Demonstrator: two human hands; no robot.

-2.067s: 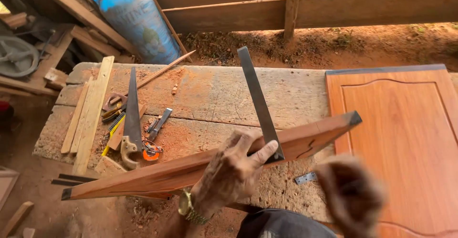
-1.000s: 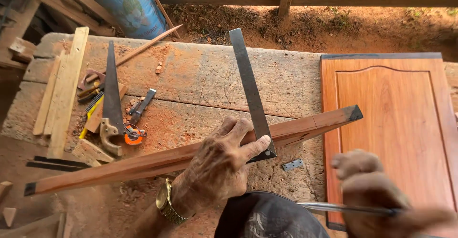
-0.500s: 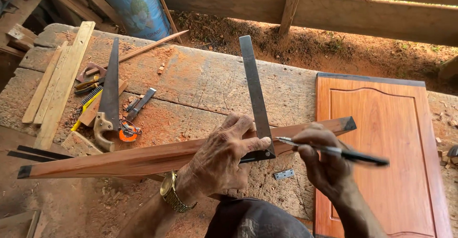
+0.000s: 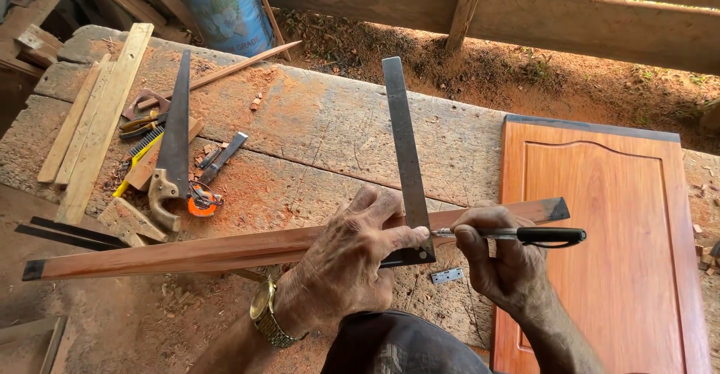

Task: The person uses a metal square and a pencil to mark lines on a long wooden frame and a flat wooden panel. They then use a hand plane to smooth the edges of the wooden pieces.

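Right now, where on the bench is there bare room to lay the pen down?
Bare bench top lies between the try square blade and the handsaw, and between the blade and the door panel. Crowded: tools around the handsaw, left end.

Rough grey worktop (image 4: pixel 322 130) dusted with red sawdust. Behind: plank fence (image 4: pixel 570 14), red dirt ground (image 4: pixel 540 81), blue sack (image 4: pixel 217 6). Bright daylight, outdoors.

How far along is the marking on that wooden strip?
Done: the steel square is set across the wooden strip, pinned by the left hand. In hand: the right hand has the pen tip against the blade. Left: no drawn line shows yet.
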